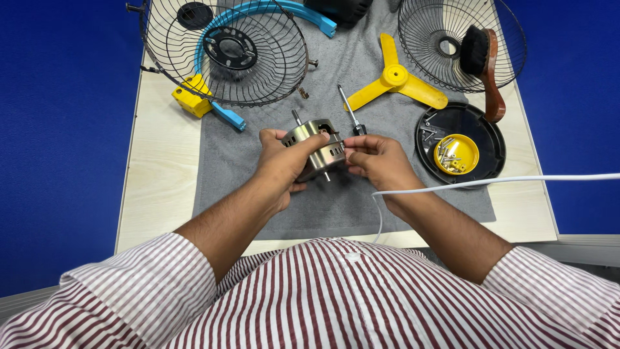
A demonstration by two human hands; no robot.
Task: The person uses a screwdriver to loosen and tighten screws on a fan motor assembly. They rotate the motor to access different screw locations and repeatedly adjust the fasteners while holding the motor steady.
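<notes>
A round silver fan motor (pixel 314 146) with a shaft sticking out of each end is held above a grey cloth (pixel 336 194). My left hand (pixel 281 165) wraps around its near left side. My right hand (pixel 377 159) pinches at the motor's right edge with thumb and fingertips. A white cable (pixel 491 182) runs from the right edge of the view to under my right wrist. A screwdriver (pixel 349 110) lies just beyond the motor.
A black wire fan guard (pixel 223 55) with a blue and yellow bracket (pixel 194 95) lies at the back left. At the back right sits a second guard (pixel 452 42) holding a brush (pixel 485 61). A yellow fan blade (pixel 395 79), a black cover (pixel 485 142) and a yellow cup (pixel 456 154) of screws lie to the right.
</notes>
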